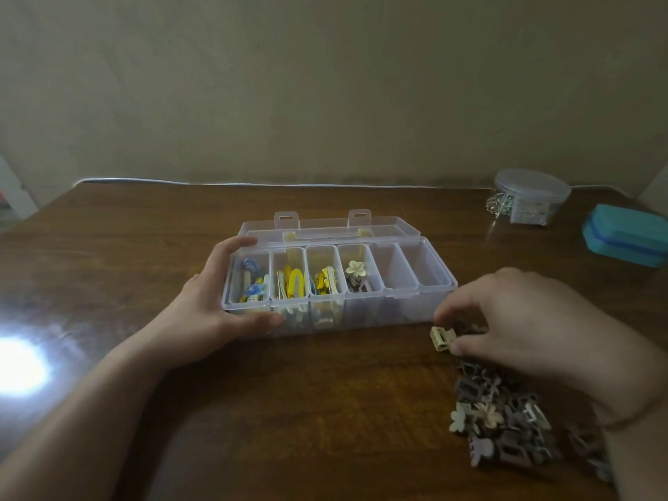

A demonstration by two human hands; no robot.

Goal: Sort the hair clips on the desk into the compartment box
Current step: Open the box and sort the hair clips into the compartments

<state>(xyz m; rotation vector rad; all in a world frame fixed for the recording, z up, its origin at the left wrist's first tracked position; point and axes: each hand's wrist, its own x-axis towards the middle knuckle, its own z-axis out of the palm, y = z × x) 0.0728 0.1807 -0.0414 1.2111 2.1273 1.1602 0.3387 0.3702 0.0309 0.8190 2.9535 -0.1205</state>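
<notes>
Four compartments of the clear compartment box point(397, 312) hold hair clips point(296, 283); two stay bare. Left hand point(213, 301) grips its end, right hand point(524, 320) pinches a cream clip point(441, 338) on the wooden desk point(144, 240) by a beige wall point(325, 85).

One head-worn camera looks forward and down, close over the desk point(144, 247), facing the wall point(325, 85) at twelve o'clock.

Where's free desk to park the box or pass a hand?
Bare desk left of the compartment box, and in front between the forearms. Crowded on the right: clip pile, round tub, teal case.
</notes>
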